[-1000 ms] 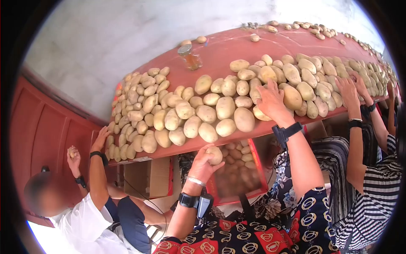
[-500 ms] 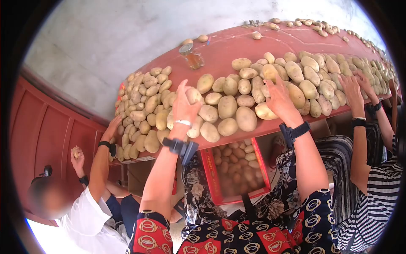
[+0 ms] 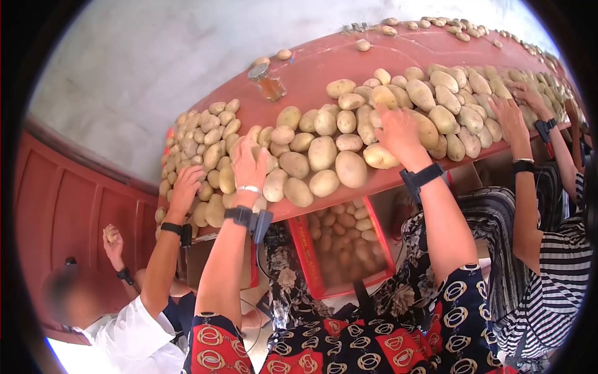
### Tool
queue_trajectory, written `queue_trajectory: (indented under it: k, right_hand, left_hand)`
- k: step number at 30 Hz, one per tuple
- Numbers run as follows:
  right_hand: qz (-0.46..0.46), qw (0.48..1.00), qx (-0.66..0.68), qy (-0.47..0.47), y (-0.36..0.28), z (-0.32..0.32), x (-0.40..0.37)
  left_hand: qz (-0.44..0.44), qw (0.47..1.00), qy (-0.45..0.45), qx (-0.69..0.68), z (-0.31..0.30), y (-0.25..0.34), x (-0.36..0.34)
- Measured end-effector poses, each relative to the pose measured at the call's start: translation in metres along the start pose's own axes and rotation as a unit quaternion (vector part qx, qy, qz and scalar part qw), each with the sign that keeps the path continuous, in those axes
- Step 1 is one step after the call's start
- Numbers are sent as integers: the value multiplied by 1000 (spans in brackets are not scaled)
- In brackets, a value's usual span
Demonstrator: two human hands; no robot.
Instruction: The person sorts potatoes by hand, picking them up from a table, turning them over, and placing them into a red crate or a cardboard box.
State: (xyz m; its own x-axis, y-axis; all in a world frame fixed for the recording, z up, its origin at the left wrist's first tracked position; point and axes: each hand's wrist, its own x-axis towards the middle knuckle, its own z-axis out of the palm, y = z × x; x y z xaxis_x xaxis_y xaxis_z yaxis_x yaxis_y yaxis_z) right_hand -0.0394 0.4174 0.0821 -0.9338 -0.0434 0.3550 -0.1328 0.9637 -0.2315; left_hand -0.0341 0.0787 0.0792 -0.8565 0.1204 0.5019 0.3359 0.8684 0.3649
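Observation:
Many potatoes cover the near part of a red table point(image 3: 305, 68). My left hand point(image 3: 249, 167) lies over potatoes left of the middle, palm down, fingers slightly apart, with no potato enclosed. A round potato point(image 3: 282, 135) sits just right of its fingertips. My right hand point(image 3: 398, 134) rests on the potatoes right of the middle, its fingers bent and parted. They touch the pile near a yellowish potato point(image 3: 382, 96), and a long pale potato point(image 3: 380, 156) lies below the palm. Its fingertips are partly hidden among the potatoes.
A red crate point(image 3: 302, 249) of potatoes stands below the table edge. A glass jar point(image 3: 268, 84) is on the table. At left, a person in white point(image 3: 134, 330) holds a potato and reaches onto the pile. Other people's hands point(image 3: 512, 121) touch potatoes at right.
My left hand has moved left, away from the round potato it was touching. My right hand's fingers are more bent. The left person's hand has shifted right; the view has shifted slightly.

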Motion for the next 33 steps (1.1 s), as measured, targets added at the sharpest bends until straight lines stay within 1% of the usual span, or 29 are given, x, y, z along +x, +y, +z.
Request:
queue_trajectory:
  k: [1, 2, 3, 4, 5, 6, 7, 8, 9, 11, 12, 13, 15, 16, 18, 19, 20, 21, 22, 23, 24, 26, 28, 30, 33]
  right_hand:
    - [12, 999, 22, 25, -3, -10, 2]
    - [23, 998, 42, 49, -6, -21, 3]
    - [46, 996, 64, 31, -7, -31, 3]
    - [46, 996, 64, 29, -6, -26, 2]
    - [43, 996, 66, 42, -3, -19, 1]
    - [40, 995, 67, 56, -1, -14, 2]
    - [37, 996, 68, 52, 2, -9, 4]
    - [21, 996, 68, 49, 3, -4, 6]
    - [7, 997, 69, 40, 2, 2, 4]
    - [-25, 994, 40, 95, 6, 11, 0]
    - [-45, 993, 54, 96, 12, 15, 0]
    - [-68, 990, 66, 100, 19, 18, 6]
    - [-116, 975, 55, 184, 19, 19, 11]
    - [-116, 977, 48, 171, 12, 9, 8]
    - [-219, 940, 150, 216, -10, -18, 2]
    - [-78, 959, 274, 9, -20, -28, -4]
    - [-80, 958, 277, -3, -28, -24, -12]
    - [-103, 921, 367, -80, -34, -20, -19]
    - [-125, 872, 448, -152, -40, -18, -24]
    - [-153, 831, 519, -128, -51, -10, -34]
    - [-138, 846, 474, -201, -57, -8, -42]
    - [-204, 810, 466, -293, -79, -7, -66]
    - [-270, 784, 364, -425, -99, -3, -83]
    - [-284, 749, 350, -486, -111, 23, -104]
    - [-297, 751, 255, -533, -106, 76, -130]
  left_hand:
    - [-20, 1000, 9, -15, -10, 12, -9]
    - [-24, 1000, 12, -14, -13, 8, -21]
    - [-32, 997, 35, 56, -13, 1, -34]
    - [-40, 990, 56, 125, -12, -5, -45]
    - [-64, 985, 51, 151, -12, -7, -54]
    - [-67, 985, 50, 152, -10, -13, -57]
    - [-90, 979, 27, 178, -8, -21, -61]
    - [-116, 972, 1, 204, -7, -29, -68]
    - [-82, 978, 21, 190, -5, -34, -67]
    - [-52, 981, 68, 176, 3, -40, -69]
    - [-38, 979, 96, 173, 8, -43, -70]
    - [-29, 977, 121, 173, 11, -45, -70]
    - [-18, 977, 138, 162, 10, -45, -72]
    - [-16, 977, 147, 154, 10, -42, -72]
    - [-33, 980, 114, 160, 8, -41, -72]
    - [-41, 980, 111, 160, 6, -38, -73]
    - [-3, 980, 109, 166, 4, -35, -77]
    - [39, 979, 107, 170, 4, -36, -82]
    - [35, 979, 106, 170, 7, -43, -81]
    - [40, 978, 107, 177, 10, -49, -80]
    - [43, 976, 108, 184, 13, -55, -85]
    - [39, 970, 122, 205, 11, -43, -88]
    - [35, 971, 131, 197, 8, -42, -87]
    - [30, 967, 127, 220, 9, -48, -88]
    - [-3, 973, 104, 207, 9, -42, -86]
